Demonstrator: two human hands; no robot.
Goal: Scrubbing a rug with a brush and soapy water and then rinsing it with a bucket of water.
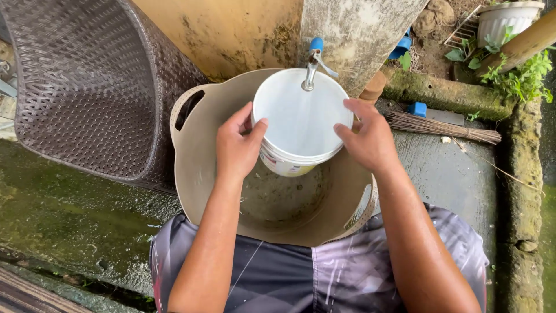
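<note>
Holding a white bucket (301,124) by its rim, the left hand (236,148) and right hand (368,139) keep it above the hollow of a beige tub (200,168), right under a metal tap (313,64) with a blue handle. The fingers of both hands are closed on the rim, thumbs hooked over the edge. No water shows running. By the look of it, this is the positioning step before filling; what follows would call for 1 hand freed to reach the tap. A brown wicker basket (87,87) stands left, a twig broom (440,127) right.
</note>
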